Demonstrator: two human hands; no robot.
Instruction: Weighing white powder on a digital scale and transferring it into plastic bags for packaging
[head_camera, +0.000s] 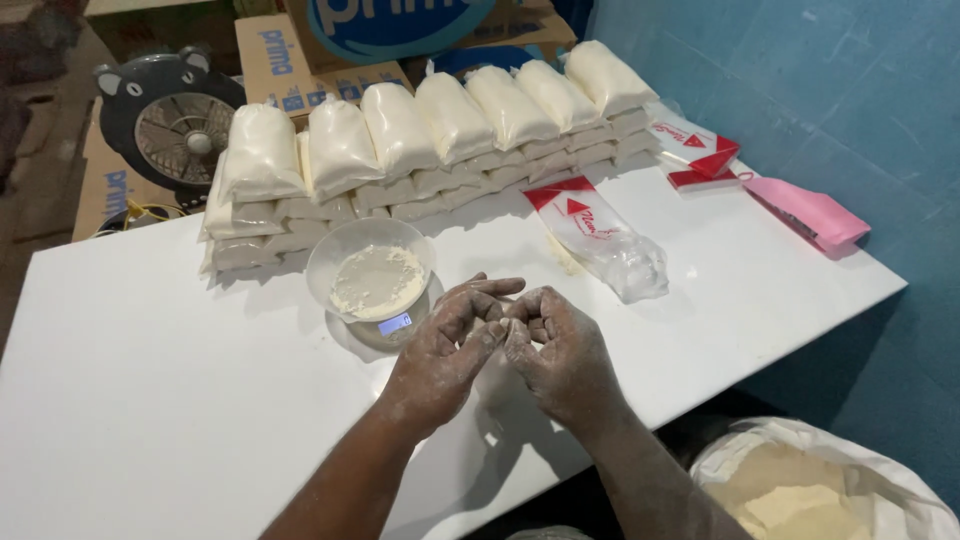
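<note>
Our flour-dusted left hand (440, 345) and right hand (560, 350) meet with fingers curled together, holding nothing we can see, the bowl of flour (370, 270) just beyond, nearer the left.

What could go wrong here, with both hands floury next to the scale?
1. The left hand and right hand rub together just beside the bowl of powder on the small scale; powder falling off could land on the scale and perhaps skew the reading.
2. A bump could tip the bowl across the white table.
3. The opened clear bag lies flat near the right hand; an elbow sweep might push it away.
</note>
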